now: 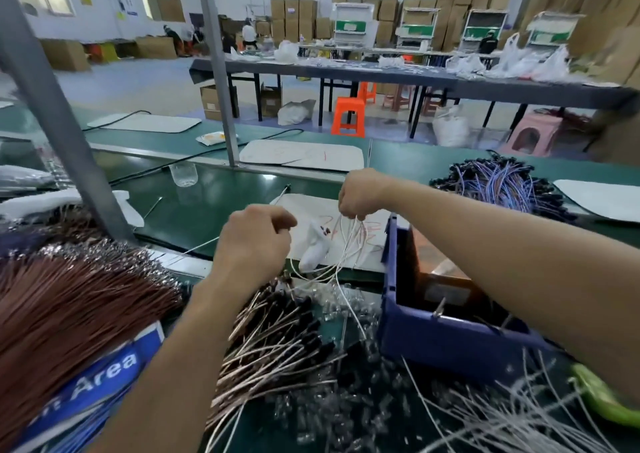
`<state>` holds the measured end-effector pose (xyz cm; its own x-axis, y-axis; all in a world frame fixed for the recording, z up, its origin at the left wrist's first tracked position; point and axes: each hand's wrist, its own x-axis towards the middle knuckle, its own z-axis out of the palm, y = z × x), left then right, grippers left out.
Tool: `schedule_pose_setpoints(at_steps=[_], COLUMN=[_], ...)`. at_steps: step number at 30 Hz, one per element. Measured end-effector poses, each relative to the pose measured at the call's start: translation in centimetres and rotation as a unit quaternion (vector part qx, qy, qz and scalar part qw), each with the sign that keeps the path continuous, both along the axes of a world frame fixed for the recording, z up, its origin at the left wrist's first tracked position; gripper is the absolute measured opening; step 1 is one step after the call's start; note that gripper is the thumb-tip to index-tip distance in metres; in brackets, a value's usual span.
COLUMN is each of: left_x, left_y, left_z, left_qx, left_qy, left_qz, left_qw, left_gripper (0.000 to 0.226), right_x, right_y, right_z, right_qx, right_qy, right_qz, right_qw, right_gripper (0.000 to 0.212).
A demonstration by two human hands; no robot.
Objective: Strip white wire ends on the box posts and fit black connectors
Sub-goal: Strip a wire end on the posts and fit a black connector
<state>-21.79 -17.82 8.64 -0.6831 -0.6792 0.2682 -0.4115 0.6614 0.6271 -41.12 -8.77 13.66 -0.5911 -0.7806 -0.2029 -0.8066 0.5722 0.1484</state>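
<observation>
Our left hand (256,241) curls, whether around anything we cannot tell; our right hand (360,192) pinches white wires (349,241) dangling just beside the blue box (450,334). We judge stripping is in hand; next, one end must be singled out.

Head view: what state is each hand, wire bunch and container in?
Right hand: pinching thin white wires, which hang looped.
Left hand: fingers curled; contents unclear.
Blue plastic bin: upright, open-topped.
Clear plastic cup: upright.
Black-tipped wire pile: lying loose.
</observation>
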Motion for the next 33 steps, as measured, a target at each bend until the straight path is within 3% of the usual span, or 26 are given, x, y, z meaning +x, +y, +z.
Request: schedule_pose_setpoints(at_steps=[7,10,14,17,20,26,30,33], left_x=[5.0,6.9,8.8,9.5,9.7,10.1,10.3,10.5], left_y=[2.0,3.0,4.5,5.1,5.7,5.9,5.9,5.7], left_z=[-2.3,-4.2,-6.5,-7.7,-8.5,-9.0,-7.8,-6.2], left_qx=[-0.005,0.001,0.028,0.012,-0.003,0.088,0.095,0.209], left_qy=[-0.205,-0.23,-0.236,-0.212,-0.163,-0.014,0.082,0.153], left_qz=[-0.058,-0.076,-0.076,-0.06,-0.026,-0.011,-0.017,-0.031], left_qw=[0.977,0.97,0.968,0.975,0.986,0.996,0.992,0.965], left_gripper=[0.025,0.025,0.005,0.017,0.021,0.018,0.015,0.026], right_x=[11.5,15.3,17.3,17.6,17.8,17.4,18.0,18.3], right_y=[2.1,2.7,3.8,4.6,5.5,7.1,8.0,8.5], right_z=[-2.9,-6.5,-9.4,-9.7,-10.1,-8.8,-7.4,-5.7], right_qx=[0.012,0.028,-0.032,-0.051,-0.134,-0.27,-0.316,-0.36], right_qy=[-0.023,-0.035,-0.054,-0.047,-0.071,-0.17,-0.158,-0.124], right_qz=[0.103,0.129,0.132,0.141,0.109,0.04,0.052,0.049], right_qw=[0.994,0.991,0.989,0.987,0.982,0.947,0.934,0.923], right_gripper=[0.024,0.011,0.006,0.017,0.016,0.014,0.019,0.021])
